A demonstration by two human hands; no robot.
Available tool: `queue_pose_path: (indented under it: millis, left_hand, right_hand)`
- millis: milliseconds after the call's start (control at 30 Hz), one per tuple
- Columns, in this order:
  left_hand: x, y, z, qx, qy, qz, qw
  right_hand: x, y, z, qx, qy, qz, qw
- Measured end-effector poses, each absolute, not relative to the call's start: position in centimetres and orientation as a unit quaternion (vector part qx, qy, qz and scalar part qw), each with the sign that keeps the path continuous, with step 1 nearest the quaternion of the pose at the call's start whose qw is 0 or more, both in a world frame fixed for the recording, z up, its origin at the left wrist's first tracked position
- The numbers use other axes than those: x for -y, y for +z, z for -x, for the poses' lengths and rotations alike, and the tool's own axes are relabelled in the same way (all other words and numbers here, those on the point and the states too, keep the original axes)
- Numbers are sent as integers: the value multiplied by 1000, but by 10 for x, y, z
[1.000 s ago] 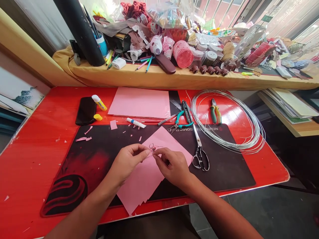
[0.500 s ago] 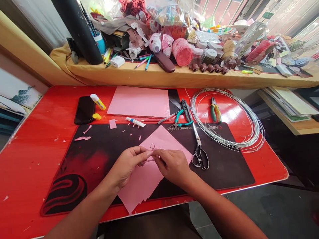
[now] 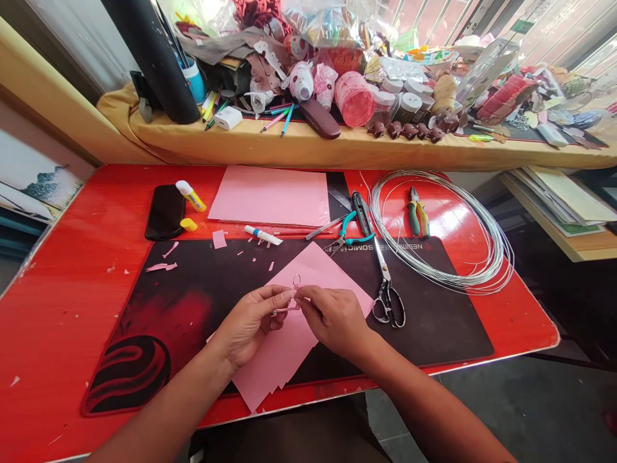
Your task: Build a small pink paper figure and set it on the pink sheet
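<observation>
Between my two hands is a small bent wire piece [image 3: 297,280] with a loop at the top and pink paper wrapped on parts of it. My left hand [image 3: 253,321] pinches its left side between thumb and fingers. From the other side, my right hand [image 3: 335,318] closes thumb and forefinger on it, the fingertips almost meeting the left ones. The fingers hide much of the piece. Below both hands, a pink paper sheet [image 3: 274,366] with a stepped lower edge lies turned at an angle on the black mat [image 3: 193,360].
Scissors [image 3: 388,289], teal pliers [image 3: 348,233] and a utility knife [image 3: 361,212] lie right of the hands. Farther right are a wire coil [image 3: 491,257] and green-yellow pliers [image 3: 418,213]. A glue stick [image 3: 190,195], phone [image 3: 165,212] and pink sheets [image 3: 270,196] lie behind.
The wire piece has turned a little between my fingers, its loop now standing more upright. My left hand has shifted slightly, and the fingers remain closed on the piece.
</observation>
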State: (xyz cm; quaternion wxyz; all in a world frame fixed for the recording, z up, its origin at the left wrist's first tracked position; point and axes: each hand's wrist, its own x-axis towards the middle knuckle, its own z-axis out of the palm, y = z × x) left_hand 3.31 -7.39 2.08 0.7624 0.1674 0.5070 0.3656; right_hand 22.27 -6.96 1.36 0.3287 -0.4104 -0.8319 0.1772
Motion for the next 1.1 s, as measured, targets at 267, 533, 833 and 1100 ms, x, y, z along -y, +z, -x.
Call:
queue_pose_path:
  millis: [267,533,833,1100]
  left_hand:
    - [76,20,-37,-488,391,-164,763]
    - [79,24,-41,-519,391,-172,740]
    - [80,29,-43,-537,381,-153,737]
    - [80,27,-41,-540,368,-151,742]
  right_hand:
    - [69,13,-222,820,202,406,348]
    - [71,9,-222,824,178,411,347]
    - [73,15,-224,843,149,397,330]
    - [75,12,-224,846,137,396,328]
